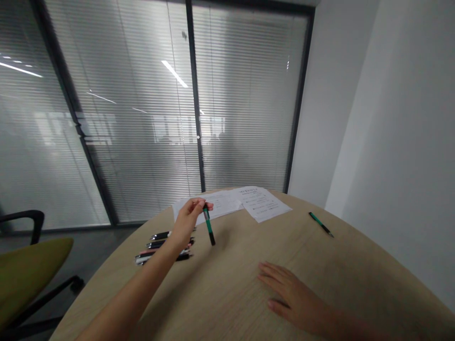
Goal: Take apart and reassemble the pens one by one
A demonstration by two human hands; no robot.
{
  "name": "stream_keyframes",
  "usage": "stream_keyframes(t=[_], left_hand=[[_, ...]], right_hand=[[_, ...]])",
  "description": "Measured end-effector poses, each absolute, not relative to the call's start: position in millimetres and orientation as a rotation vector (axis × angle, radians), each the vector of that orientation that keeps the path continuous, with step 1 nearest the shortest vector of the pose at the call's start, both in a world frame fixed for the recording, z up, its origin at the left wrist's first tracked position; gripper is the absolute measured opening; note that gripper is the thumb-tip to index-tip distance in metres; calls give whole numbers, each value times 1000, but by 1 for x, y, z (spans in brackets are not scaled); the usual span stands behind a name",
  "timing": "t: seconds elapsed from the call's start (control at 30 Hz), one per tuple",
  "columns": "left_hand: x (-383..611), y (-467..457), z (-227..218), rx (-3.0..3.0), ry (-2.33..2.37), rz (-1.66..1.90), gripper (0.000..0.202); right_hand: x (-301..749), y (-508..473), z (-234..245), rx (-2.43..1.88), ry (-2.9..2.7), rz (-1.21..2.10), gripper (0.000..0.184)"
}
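Observation:
My left hand (191,214) reaches over the table and pinches a green and black pen (209,224) by its upper end. The pen hangs down at a slight tilt, its black end lowest. Under and beside my left forearm lies a group of several pens (159,245), black, white and pinkish, partly hidden by the arm. My right hand (289,293) rests flat on the tabletop with its fingers stretched out, holding nothing. Farther right, another green and black pen (321,224) lies alone on the table.
Printed sheets of paper (265,204) lie at the far edge of the round wooden table (245,246). A green chair (31,265) with black armrests stands at the left. Behind are a glass partition with blinds (245,104) and a white wall (391,118).

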State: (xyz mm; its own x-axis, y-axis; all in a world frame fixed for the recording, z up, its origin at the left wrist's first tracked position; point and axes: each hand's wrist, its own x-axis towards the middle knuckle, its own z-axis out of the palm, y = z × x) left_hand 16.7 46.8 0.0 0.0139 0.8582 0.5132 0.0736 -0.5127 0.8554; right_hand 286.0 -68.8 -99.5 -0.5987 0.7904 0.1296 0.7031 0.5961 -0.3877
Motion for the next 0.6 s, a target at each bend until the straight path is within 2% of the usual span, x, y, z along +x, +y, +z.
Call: stream_keyframes(t=[0.2,0.43,0.6], left_hand=[[65,3,4,1069,693,1379,6],[100,-33,-9,755,721,1190,15],[110,-45,-17,644,732,1183,15]], right_hand=[[283,-74,-95,-1196,-2440,483,44],[263,-95,-89,-1018,-2164,819,32],[256,-102,-91,-1101,-1878,1100,44]])
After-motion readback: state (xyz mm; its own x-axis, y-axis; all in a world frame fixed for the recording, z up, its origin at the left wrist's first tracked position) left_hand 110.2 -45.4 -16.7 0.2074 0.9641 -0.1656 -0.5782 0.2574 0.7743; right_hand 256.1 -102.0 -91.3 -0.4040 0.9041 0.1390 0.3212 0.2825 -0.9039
